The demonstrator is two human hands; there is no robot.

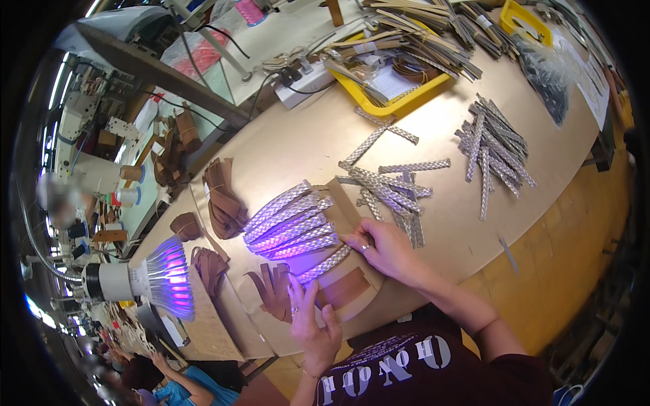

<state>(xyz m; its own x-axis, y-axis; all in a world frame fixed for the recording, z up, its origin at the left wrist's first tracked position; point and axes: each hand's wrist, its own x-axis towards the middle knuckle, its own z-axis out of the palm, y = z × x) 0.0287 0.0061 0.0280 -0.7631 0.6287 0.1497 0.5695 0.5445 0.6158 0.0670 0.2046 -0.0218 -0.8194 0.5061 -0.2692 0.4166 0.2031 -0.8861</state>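
A short silvery braided strip (325,265) lies at a slant on a tan board (374,279) in front of me. My right hand (387,249), a ring on one finger, pinches the strip's upper right end. At its lower left end is my left hand (313,326), fingers stretched out and thumb apart, the fingertips touching or very near the strip. Just beyond, several similar braided strips (288,227) lie side by side in a row. A flat brown leather-like piece (347,287) sits on the board between my hands.
A lamp with glowing purple fins (169,277) juts in from the left. Brown strip bundles (225,199) lie beside the row. Loose braided strips (386,186) and a larger pile (494,145) are farther right. A yellow tray (406,101) stands at the back.
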